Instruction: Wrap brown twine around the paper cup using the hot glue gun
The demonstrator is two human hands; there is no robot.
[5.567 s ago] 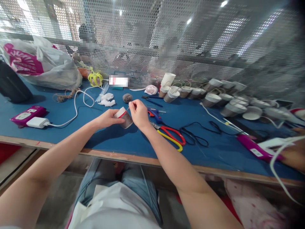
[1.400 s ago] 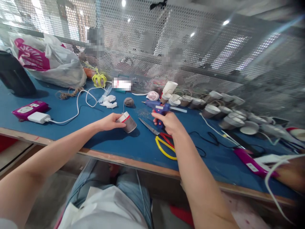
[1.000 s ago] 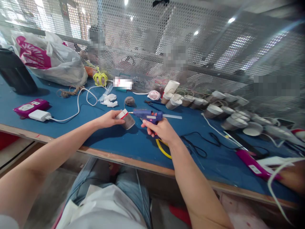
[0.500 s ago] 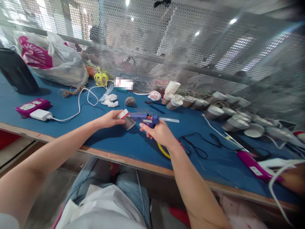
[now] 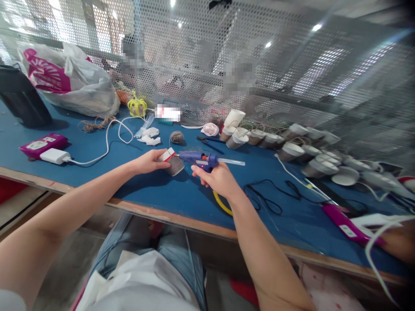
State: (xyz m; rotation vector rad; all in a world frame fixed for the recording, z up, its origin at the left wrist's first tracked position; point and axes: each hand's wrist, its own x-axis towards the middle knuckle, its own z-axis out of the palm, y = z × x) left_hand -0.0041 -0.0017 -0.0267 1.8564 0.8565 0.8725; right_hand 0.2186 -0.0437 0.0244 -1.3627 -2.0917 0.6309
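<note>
My left hand is closed around a small paper cup whose lower part is wrapped in grey-brown string; its white and red end shows between the fingers. In my right hand is a blue glue gun, with a clear glue stick poking out of its back. The gun's nozzle is at the cup, close to my left fingers; whether it touches cannot be made out. Just beyond the cup lies a ball of grey twine, with a strand leading toward the cup.
Pliers and a pale fabric rose lie behind. Several string-wrapped cups crowd the right. Black cable and a yellow ring are near my right arm. Left stand a power strip, plastic bag and dark bottle.
The glue gun and my right hand have shifted very slightly to the right. My left hand keeps its hold on the cup, almost unmoved.
</note>
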